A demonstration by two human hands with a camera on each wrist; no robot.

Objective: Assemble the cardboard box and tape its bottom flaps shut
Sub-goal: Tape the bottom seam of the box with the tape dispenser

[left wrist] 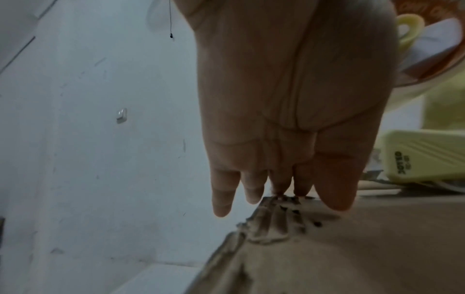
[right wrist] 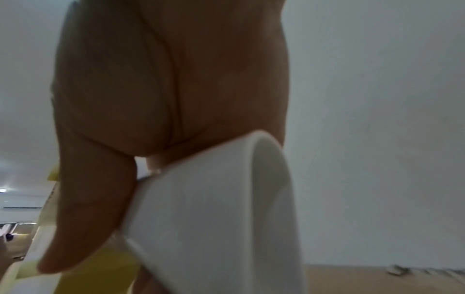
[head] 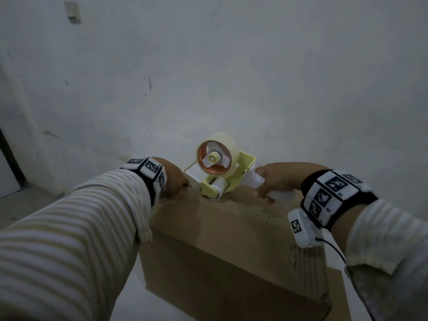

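Note:
A brown cardboard box [head: 222,246] stands in front of me with its closed flaps facing up. On its far top edge sits a yellow tape dispenser [head: 220,172] holding a roll of pale tape. My right hand [head: 275,179] grips the dispenser's white handle [right wrist: 216,208], thumb along its side. My left hand [head: 173,179] rests at the box's far left corner [left wrist: 276,216], beside the dispenser's roller. Its fingers [left wrist: 251,189] point down, straight, and touch the torn cardboard edge. The tape's loose end is hidden behind the left hand.
A bare whitish wall [head: 208,77] rises just behind the box. The floor [head: 23,205] shows to the left, with a dark door edge [head: 9,154] at the far left. A small wall switch [head: 74,12] sits high up.

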